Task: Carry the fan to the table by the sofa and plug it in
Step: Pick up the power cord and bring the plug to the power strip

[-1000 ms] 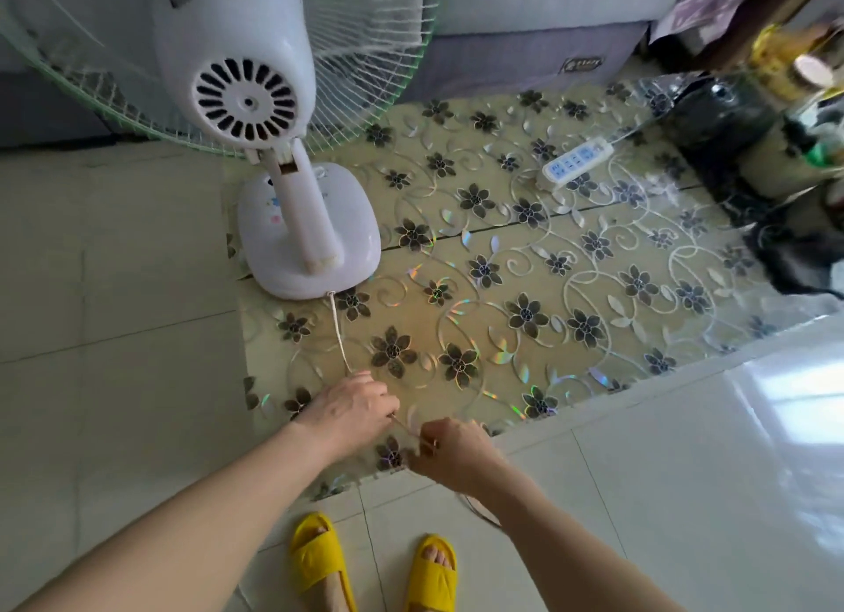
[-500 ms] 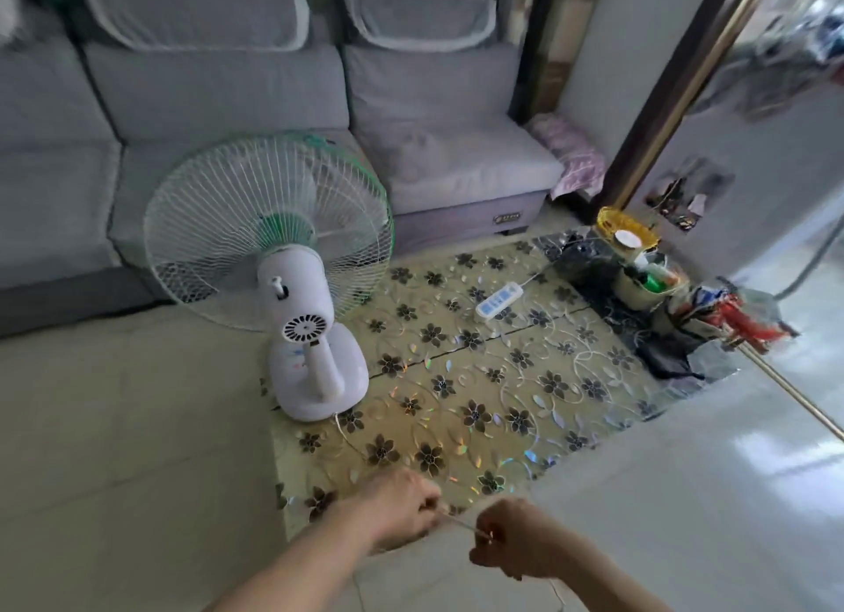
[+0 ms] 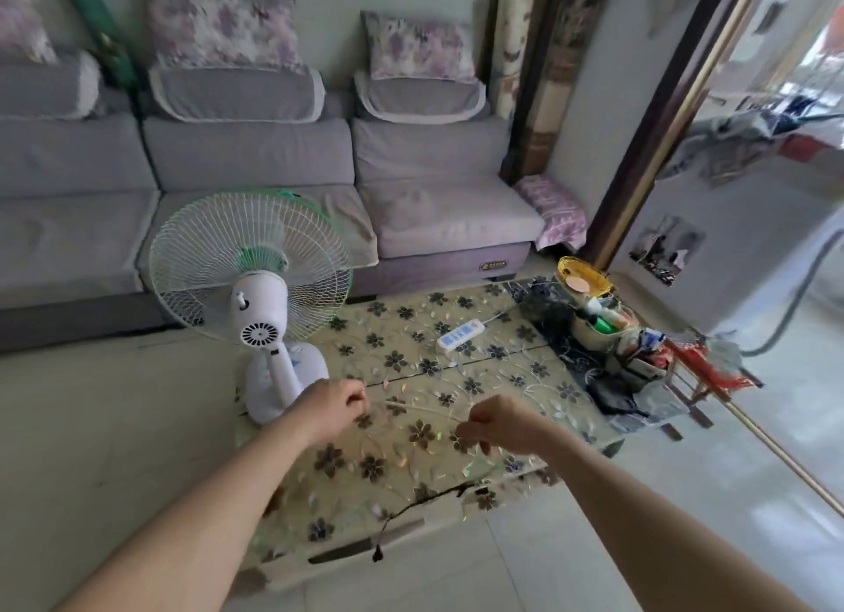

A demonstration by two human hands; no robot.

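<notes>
The white fan (image 3: pixel 258 310) with a green-rimmed grille stands upright on the left end of the low table (image 3: pixel 516 397), which has a flowered cover. Its thin white cord (image 3: pixel 411 407) runs taut between my two hands above the table. My left hand (image 3: pixel 332 402) pinches the cord near the fan's base. My right hand (image 3: pixel 498 422) grips it further right. The plug itself is hidden. A white power strip (image 3: pixel 460 334) lies on the table's far side, its cable leading right.
A grey sofa (image 3: pixel 255 164) runs behind the table. Baskets, bottles and bags (image 3: pixel 612 333) crowd the table's right end. A long wooden pole (image 3: pixel 776 456) leans across the floor on the right. Pale floor tiles surround the table.
My head has risen, so more of the sofa and room shows. Both hands have lifted and spread apart, drawing the cord out straight between them.
</notes>
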